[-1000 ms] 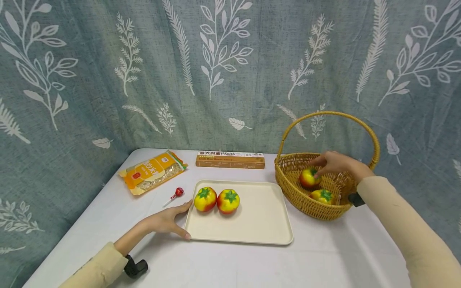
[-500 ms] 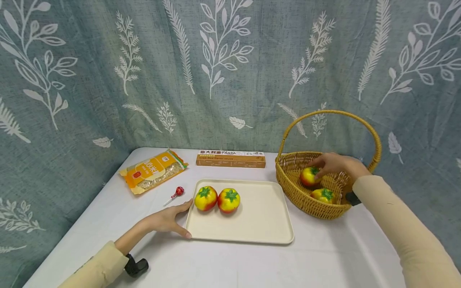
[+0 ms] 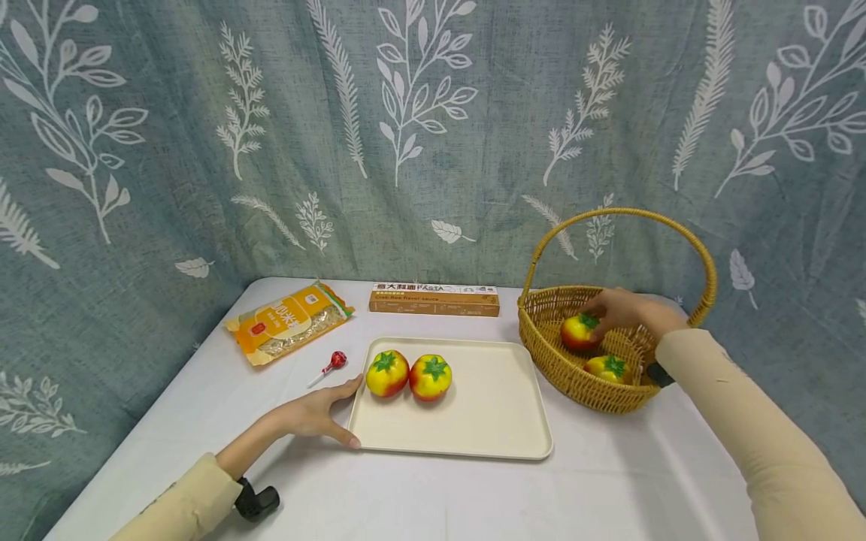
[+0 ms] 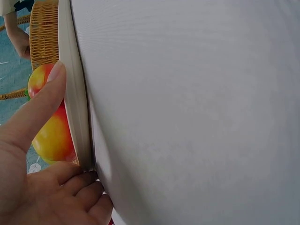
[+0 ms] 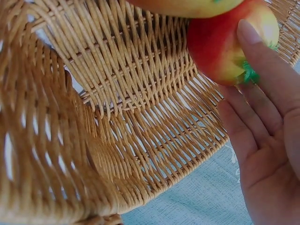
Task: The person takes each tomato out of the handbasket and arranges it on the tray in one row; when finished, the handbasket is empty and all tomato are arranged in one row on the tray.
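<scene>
In the head view, my left hand spans the left front corner of a cream tray. Its thumb lies at the near rim, and in the left wrist view the other fingers bend against the tray's side. Two red-and-yellow fruits with green leafy tops, a left one and a right one, sit side by side on the tray. Inside the wicker basket, my right hand holds a similar fruit, thumb on its skin and fingers behind it. Another such fruit lies nearer the basket's front.
A yellow bag of grain lies at the back left, with a red lollipop in front of it. The pasta box stands along the back edge by the patterned curtain. A tall handle arches over the basket.
My right hand has shifted slightly left within the basket, and the fruit at its fingers has turned a little. The left hand and the tray stay put.
</scene>
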Demonstrator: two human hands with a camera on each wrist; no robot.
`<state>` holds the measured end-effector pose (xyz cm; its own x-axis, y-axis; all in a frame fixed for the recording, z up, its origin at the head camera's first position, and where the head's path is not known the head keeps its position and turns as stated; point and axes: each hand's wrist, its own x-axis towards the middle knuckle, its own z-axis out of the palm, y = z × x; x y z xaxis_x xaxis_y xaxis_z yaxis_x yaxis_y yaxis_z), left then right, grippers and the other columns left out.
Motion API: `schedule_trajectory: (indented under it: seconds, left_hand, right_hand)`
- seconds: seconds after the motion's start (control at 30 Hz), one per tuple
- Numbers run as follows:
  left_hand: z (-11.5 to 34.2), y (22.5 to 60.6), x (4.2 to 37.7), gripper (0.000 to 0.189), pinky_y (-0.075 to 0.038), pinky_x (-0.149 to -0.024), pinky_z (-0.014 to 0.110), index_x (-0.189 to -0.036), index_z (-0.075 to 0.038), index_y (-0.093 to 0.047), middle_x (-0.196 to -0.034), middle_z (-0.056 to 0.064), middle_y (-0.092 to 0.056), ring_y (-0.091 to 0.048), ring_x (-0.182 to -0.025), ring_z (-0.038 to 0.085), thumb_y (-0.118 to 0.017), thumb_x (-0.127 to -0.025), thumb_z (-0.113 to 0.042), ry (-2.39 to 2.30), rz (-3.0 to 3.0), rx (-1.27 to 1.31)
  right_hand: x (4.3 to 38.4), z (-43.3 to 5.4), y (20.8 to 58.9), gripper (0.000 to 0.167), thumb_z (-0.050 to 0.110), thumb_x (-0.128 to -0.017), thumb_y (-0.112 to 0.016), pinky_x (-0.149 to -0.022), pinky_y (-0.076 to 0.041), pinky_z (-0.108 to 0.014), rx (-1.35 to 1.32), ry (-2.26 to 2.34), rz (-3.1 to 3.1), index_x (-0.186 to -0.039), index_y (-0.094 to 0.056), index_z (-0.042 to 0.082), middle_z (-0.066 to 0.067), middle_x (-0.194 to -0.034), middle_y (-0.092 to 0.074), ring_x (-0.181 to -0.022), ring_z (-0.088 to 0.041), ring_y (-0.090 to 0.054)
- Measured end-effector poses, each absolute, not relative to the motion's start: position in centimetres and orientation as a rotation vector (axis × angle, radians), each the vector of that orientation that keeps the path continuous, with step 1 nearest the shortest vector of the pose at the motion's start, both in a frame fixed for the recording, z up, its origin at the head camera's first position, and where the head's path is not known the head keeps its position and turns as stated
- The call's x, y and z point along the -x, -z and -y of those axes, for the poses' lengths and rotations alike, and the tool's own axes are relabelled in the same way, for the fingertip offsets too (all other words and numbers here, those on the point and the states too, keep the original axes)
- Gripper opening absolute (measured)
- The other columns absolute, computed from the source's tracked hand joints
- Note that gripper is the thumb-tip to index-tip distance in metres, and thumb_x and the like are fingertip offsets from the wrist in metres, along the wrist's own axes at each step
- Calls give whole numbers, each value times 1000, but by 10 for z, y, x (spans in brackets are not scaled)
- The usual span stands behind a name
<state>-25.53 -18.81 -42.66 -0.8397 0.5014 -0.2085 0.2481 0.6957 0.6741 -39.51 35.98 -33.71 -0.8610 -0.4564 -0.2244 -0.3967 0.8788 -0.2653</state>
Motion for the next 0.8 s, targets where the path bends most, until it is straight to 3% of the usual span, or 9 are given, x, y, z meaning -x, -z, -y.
schedule_trajectory:
  seconds: [0.17,0.8]
  left_hand:
    - [187,425,254,108,-18,-113,56,-152,-1,-23,-154,22,-25,-21,-142,39,-87,-71,-32,-932,-2531,-581]
    - [188,425,255,108,-18,-113,56,-152,-1,-22,-154,23,-25,-21,-142,39,-87,-71,-31,-941,-2530,-593]
  right_hand:
    - [392,-361,334,57,24,-80,-79,-84,-54,-47,655,274,-2810,-125,-61,-6,-26,-120,-62,-105,-40,-61]
    - [376,-359,313,70,39,-84,-74,-86,-52,-51,640,381,-2837,-133,-53,-8,-29,-125,-58,-109,-43,-58]
